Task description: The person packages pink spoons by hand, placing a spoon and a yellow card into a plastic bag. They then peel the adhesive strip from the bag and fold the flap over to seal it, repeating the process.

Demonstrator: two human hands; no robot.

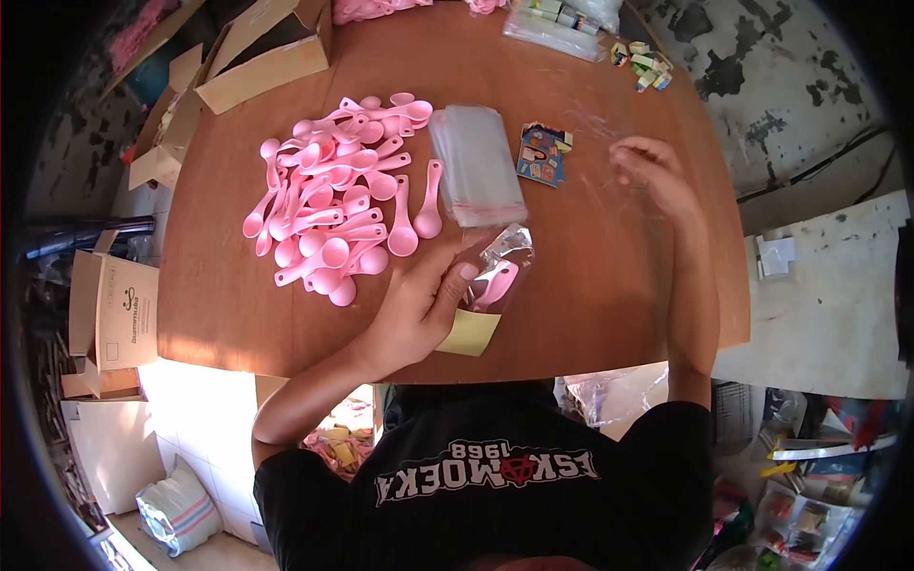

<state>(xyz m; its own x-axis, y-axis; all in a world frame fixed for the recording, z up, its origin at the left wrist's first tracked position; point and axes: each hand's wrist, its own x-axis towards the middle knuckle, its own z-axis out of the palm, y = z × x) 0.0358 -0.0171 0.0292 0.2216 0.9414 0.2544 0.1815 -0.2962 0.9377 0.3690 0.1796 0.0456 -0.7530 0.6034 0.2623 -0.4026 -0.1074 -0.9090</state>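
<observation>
My left hand [419,305] is closed on a clear plastic bag [514,243] near the table's front edge. Inside the bag are a pink spoon [497,284] and a yellow card [473,333]. My right hand [652,171] is raised at the right, fingers curled together; faint clear streaks show around it, and what it holds, if anything, is too small to tell. A stack of clear bags [479,167] lies just beyond my left hand. Beside it is a small blue printed card stack [543,157]. Many loose pink spoons [333,190] are heaped to the left.
On the brown table [590,324], small folded cards [647,67] and packed plastic [557,29] lie at the far right. An open cardboard box [271,62] stands at the far left. Another box [129,314] and a white sack [179,509] are left of the table.
</observation>
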